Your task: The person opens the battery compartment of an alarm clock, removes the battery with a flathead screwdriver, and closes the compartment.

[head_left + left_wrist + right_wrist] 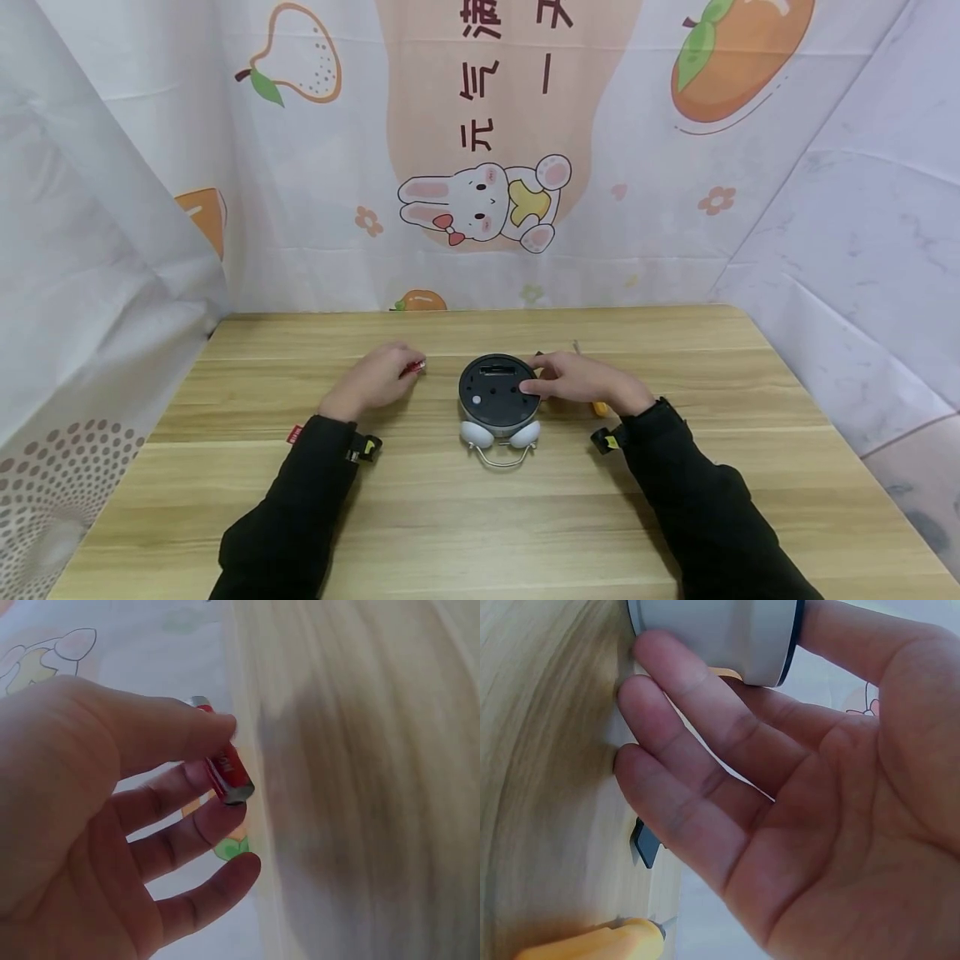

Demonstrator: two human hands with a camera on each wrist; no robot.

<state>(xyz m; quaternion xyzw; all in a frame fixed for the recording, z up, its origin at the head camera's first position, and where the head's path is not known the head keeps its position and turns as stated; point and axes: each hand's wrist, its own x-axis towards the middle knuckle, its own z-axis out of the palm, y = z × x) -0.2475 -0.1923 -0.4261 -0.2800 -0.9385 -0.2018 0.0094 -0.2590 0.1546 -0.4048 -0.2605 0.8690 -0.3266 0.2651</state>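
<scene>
Between thumb and fingers, my left hand (pixel 375 379) pinches a red battery with silver ends (pixel 229 771), left of the clock and just over the table. A twin-bell alarm clock (pixel 495 408) lies with its black back up, white bells and wire handle toward me. An oblong battery slot shows in that back. My right hand (pixel 581 379) holds the clock's right side, thumb on the back's edge and fingers along the white casing (pixel 712 637). The clock's front is hidden against the table.
A screwdriver with a yellow handle (pixel 600 941) lies on the wooden table (pixel 420 525), partly hidden under my right wrist in the head view. A small black piece (pixel 646 844) lies beyond the right fingers. A printed curtain (pixel 322 225) hangs along the table's far edge.
</scene>
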